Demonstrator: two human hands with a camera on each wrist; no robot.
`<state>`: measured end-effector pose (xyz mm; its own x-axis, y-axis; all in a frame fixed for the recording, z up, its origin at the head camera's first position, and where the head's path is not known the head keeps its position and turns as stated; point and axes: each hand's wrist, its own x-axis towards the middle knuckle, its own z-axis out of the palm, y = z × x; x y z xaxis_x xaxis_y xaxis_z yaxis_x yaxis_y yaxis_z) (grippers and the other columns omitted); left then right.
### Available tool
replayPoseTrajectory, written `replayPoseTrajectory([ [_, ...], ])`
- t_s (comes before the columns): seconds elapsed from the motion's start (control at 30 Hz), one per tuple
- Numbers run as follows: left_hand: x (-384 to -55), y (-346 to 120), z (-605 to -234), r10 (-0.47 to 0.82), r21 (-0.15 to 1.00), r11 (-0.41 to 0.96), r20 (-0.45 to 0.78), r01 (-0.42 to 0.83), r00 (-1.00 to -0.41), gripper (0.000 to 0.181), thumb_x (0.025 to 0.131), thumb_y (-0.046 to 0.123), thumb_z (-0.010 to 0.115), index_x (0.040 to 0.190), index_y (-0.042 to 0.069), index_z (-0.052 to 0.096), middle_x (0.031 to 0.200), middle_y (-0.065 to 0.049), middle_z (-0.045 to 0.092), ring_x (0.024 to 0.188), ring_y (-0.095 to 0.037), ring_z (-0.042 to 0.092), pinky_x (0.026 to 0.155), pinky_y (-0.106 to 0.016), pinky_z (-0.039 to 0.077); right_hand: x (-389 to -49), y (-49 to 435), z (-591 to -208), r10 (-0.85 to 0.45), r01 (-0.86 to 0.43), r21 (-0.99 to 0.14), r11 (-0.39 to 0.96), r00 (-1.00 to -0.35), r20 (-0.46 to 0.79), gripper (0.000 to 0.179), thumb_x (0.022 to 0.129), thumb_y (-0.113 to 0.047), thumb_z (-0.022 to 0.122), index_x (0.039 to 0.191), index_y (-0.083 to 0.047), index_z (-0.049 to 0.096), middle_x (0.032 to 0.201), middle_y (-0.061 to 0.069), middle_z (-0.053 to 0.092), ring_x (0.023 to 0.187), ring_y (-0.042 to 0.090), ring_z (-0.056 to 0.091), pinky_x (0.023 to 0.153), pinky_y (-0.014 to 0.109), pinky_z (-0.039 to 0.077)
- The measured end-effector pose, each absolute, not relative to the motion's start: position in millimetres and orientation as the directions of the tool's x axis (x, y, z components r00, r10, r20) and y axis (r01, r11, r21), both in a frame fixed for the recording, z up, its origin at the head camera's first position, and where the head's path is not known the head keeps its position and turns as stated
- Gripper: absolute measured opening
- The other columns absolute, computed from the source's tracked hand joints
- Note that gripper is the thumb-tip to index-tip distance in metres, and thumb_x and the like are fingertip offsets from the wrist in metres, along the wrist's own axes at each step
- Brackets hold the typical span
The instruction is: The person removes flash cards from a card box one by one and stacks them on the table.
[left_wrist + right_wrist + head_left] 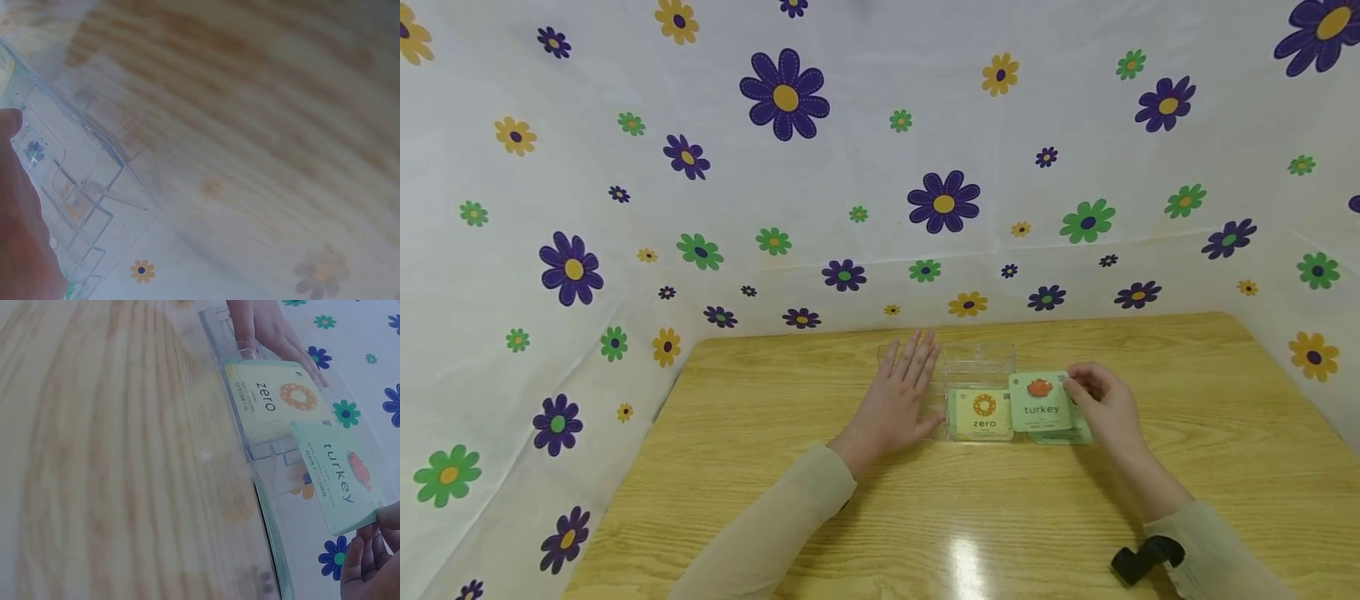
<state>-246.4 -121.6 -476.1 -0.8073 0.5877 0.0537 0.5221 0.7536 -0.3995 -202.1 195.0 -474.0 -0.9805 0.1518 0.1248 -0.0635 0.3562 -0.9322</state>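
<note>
A clear plastic tiered holder [979, 365] stands towards the back of the table. Over its left part lies my left hand [898, 400], fingers straight and spread, with the thumb near its front. In the holder's right part sits a yellow "zero" card [984, 414] with a ring picture, a green card edge showing behind it. My right hand [1108, 408] pinches a pale green "turkey" card [1040, 402] by its right edge, text facing me. That card is held up just right of the holder. Below it is a green card stack [272, 540], partly hidden from above.
The wood-grain table [850, 533] extends around the holder. A white flower-print cloth [865, 158] rises behind the table and along both sides. On the right wrist is a black strap with a small device [1142, 560].
</note>
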Motion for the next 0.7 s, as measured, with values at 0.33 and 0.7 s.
replayPoseTrajectory([
  [0.33, -246.7, -121.5, -476.3, 0.586, -0.399, 0.753, 0.043, 0.524, -0.809, 0.1, 0.105, 0.073, 0.031, 0.17, 0.002, 0.001, 0.179, -0.017, -0.009, 0.167, -0.036, -0.008, 0.137, -0.053, 0.001, -201.6, 200.3, -478.0, 0.167, -0.052, -0.941, 0.333, -0.979, 0.113, 0.022, 0.107, -0.006, 0.061, 0.118, 0.013, 0.064, 0.087, -0.029, 0.058, 0.083, -0.011, 0.055, 0.073, 0.007, 0.049],
  [0.7, -246.2, -121.8, -476.3, 0.582, -0.401, 0.754, 0.043, 0.52, -0.812, 0.102, 0.105, 0.073, 0.031, 0.17, 0.003, -0.003, 0.18, -0.017, -0.01, 0.168, -0.035, -0.008, 0.137, -0.052, 0.001, -204.1, 207.2, -482.8, 0.169, -0.039, -0.938, 0.345, -0.98, 0.103, 0.023, 0.106, -0.005, 0.062, 0.118, 0.014, 0.064, 0.085, -0.024, 0.058, 0.081, -0.01, 0.053, 0.072, 0.007, 0.048],
])
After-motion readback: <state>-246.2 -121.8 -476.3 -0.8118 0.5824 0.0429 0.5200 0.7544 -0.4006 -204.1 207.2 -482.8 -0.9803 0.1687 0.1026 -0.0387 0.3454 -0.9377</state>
